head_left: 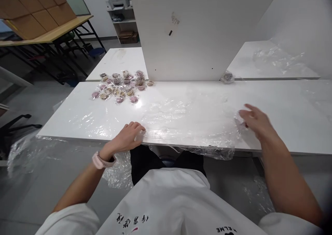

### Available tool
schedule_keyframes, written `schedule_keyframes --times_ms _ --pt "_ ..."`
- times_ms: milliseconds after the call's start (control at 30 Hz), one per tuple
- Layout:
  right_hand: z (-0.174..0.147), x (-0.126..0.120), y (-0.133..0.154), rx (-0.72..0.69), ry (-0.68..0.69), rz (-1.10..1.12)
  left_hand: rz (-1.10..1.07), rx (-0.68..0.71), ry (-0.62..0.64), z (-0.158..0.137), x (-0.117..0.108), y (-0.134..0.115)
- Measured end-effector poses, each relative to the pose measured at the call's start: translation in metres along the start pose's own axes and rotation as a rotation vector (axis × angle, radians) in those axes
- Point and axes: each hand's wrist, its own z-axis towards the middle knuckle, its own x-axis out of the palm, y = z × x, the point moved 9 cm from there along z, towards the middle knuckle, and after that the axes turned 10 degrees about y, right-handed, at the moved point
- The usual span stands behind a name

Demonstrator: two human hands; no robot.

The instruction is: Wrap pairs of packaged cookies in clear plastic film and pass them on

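Clear plastic film (178,114) is spread over the white table in front of me, wrinkled and shiny, its front part hanging over the edge. At the table's front edge my left hand (127,137) has its fingers curled together and closed on the film's left end. My right hand (255,121), slightly blurred, pinches a bunched bit of film at the right end, with its index finger sticking out. Several small wrapped discs (121,85), pink, yellow and brown in clear wrappers, lie in a loose heap at the back left.
An upright white panel (192,34) stands behind the table (280,110). At its right foot sits a dark wrapped piece (227,77). More loose film (281,56) lies on the far right table and on the floor. Cardboard boxes (36,13) stand on a wooden desk.
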Motion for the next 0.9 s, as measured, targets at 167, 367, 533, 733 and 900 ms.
schedule_keyframes --times_ms 167,367,533,733,900 --pt "-0.027 -0.014 0.085 -0.308 -0.280 -0.329 -0.308 0.088 -0.172 0.020 -0.051 -0.027" --pt "-0.017 0.165 0.124 -0.563 0.441 -0.572 -0.035 0.155 -0.001 0.129 0.021 -0.058" --pt "0.000 0.201 0.104 -0.615 0.422 -0.650 -0.035 0.035 -0.014 0.154 0.002 -0.002" --pt "-0.002 0.194 0.103 -0.631 0.378 -0.628 -0.044 -0.498 -0.463 0.126 -0.069 0.138" --pt "-0.003 0.194 0.104 -0.663 0.339 -0.594 -0.058 -0.416 -0.269 0.121 -0.015 0.135"
